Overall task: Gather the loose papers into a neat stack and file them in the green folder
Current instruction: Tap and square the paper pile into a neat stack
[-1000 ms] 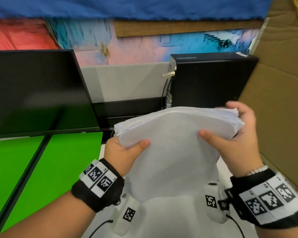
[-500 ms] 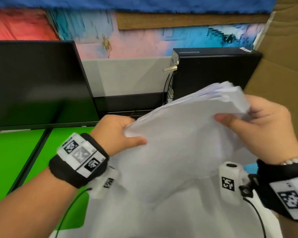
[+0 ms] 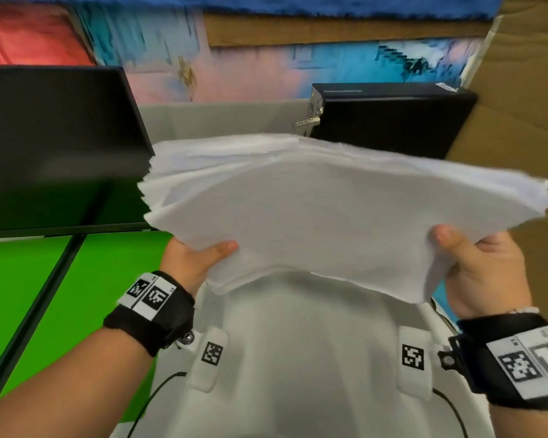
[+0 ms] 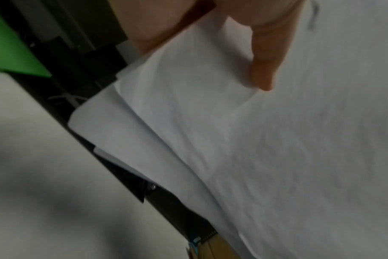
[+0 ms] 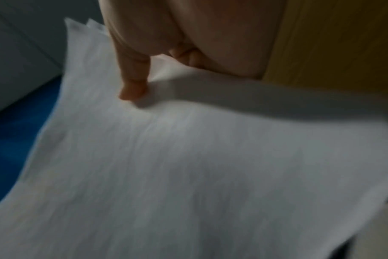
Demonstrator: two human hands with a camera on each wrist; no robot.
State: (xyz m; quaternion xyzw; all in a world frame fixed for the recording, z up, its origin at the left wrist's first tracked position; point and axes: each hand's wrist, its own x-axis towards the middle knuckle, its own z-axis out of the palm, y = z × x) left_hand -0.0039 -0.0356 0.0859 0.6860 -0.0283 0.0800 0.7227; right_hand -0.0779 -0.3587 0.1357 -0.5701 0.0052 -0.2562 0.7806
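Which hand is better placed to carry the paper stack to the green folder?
Left, probably. The left hand grips the paper stack on the side where the green folder lies; the right hand is farther.

Office desk: monitor (image 3: 54,147), computer tower (image 3: 389,118).

Black wristbands (image 3: 152,314) with white square-code tags sit behind both hands; white camera pods (image 3: 208,358) with black cables hang beneath them.
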